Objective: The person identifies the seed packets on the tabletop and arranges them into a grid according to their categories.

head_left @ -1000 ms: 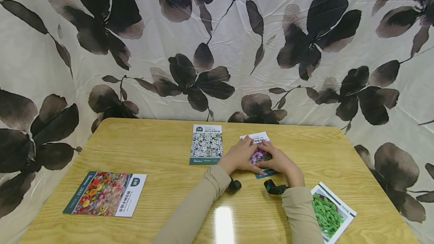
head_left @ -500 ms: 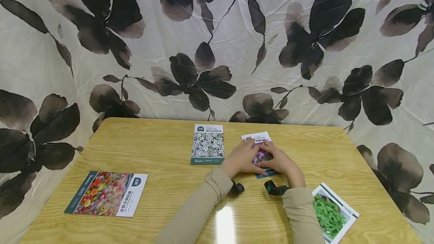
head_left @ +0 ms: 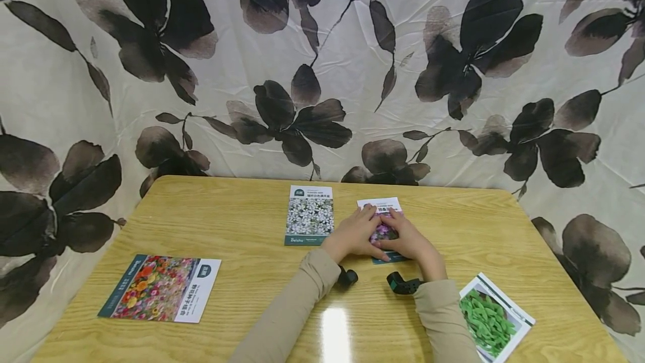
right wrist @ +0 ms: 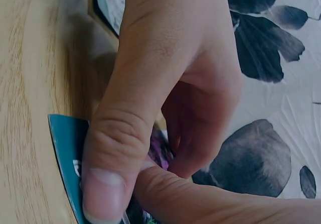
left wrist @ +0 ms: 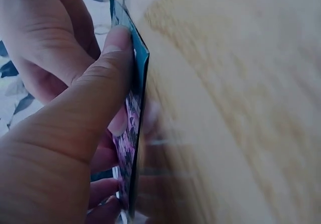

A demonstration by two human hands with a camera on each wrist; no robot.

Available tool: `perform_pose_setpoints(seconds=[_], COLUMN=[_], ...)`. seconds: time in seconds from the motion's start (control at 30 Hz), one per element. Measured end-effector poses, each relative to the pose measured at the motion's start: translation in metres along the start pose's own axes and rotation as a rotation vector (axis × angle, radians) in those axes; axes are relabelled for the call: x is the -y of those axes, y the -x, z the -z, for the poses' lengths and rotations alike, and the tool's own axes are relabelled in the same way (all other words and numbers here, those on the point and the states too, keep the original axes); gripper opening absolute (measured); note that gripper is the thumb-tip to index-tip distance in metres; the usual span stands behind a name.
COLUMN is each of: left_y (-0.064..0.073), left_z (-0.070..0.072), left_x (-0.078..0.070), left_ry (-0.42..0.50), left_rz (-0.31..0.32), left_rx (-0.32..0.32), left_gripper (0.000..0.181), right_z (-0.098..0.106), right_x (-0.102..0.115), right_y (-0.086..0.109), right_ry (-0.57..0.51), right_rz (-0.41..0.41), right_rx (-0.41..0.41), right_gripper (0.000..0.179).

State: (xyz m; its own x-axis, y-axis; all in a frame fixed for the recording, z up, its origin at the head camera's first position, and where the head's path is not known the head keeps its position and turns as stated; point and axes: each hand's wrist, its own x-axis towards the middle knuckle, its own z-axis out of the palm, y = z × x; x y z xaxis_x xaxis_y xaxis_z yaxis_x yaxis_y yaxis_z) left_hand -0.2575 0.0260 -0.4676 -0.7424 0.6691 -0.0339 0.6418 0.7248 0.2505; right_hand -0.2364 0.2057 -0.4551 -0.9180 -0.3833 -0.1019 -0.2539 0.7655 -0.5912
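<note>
A seed packet with purple flowers (head_left: 381, 232) lies on the table, white at its far end and teal at its near end. My left hand (head_left: 354, 234) rests on it from the left, fingers spread and its thumb pressing the teal end (right wrist: 66, 143). From the right, my right hand (head_left: 410, 241) touches the packet, its thumb on the picture close to the left thumb. The two hands nearly meet at their fingertips and hide much of the packet. The left wrist view shows the packet edge-on under the left thumb (left wrist: 113, 63).
Left of the hands lies a white-flower packet (head_left: 309, 216). A mixed-flower packet (head_left: 158, 287) lies sideways at the table's left. By the right sleeve is a green-leaf packet (head_left: 486, 321). A floral cloth (head_left: 373, 71) hangs behind the wooden table (head_left: 242, 296).
Both hands and the purple-flower packet have shifted very slightly to the left. The hands stay on the packet, and the other packets have not visibly moved on the table.
</note>
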Motion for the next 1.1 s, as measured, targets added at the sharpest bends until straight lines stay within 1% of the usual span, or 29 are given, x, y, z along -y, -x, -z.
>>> perform_pose_setpoints(seconds=[0.2, 0.3, 0.4, 0.5, 0.57, 0.67, 0.77, 0.83, 1.0, 1.1], left_y=[0.001, 0.002, 0.005, 0.008, 0.011, 0.018, 0.026, 0.032, 0.047, 0.057], left_z=[0.002, 0.002, 0.002, 0.003, 0.004, 0.008, 0.011, 0.014, 0.018, 0.019], left_x=[0.003, 0.003, 0.003, 0.003, 0.005, 0.009, 0.015, 0.019, 0.034, 0.044], left_ry=[-0.015, -0.023, -0.042, -0.065, -0.064, -0.032, 0.015, 0.041, 0.061, 0.091], left_rz=[0.009, 0.012, 0.000, -0.034, -0.056, -0.053, -0.019, -0.011, -0.007, 0.028], left_rx=[0.027, 0.024, 0.005, -0.034, -0.059, -0.088, -0.096, -0.109, -0.169, -0.197], left_gripper=[0.103, 0.102, 0.100, 0.096, 0.093, 0.091, 0.089, 0.085, 0.072, 0.069], right_z=[0.000, -0.001, -0.002, -0.003, -0.003, -0.003, -0.004, -0.005, -0.006, -0.007], right_x=[0.000, 0.000, 0.000, 0.001, 0.001, 0.002, 0.002, 0.003, 0.003, 0.004], right_y=[-0.001, -0.001, 0.000, -0.001, 0.000, -0.001, -0.002, -0.003, -0.004, -0.005], right_ry=[0.007, 0.001, 0.000, 0.008, 0.016, 0.013, 0.012, 0.008, 0.012, 0.015], right_rz=[0.011, 0.000, -0.009, -0.005, 0.003, -0.005, -0.030, -0.045, -0.065, -0.069], right_rx=[0.022, 0.031, 0.037, 0.030, 0.025, 0.023, 0.026, 0.025, 0.021, 0.020], right_gripper=[0.072, 0.073, 0.074, 0.074, 0.073, 0.073, 0.074, 0.075, 0.077, 0.077])
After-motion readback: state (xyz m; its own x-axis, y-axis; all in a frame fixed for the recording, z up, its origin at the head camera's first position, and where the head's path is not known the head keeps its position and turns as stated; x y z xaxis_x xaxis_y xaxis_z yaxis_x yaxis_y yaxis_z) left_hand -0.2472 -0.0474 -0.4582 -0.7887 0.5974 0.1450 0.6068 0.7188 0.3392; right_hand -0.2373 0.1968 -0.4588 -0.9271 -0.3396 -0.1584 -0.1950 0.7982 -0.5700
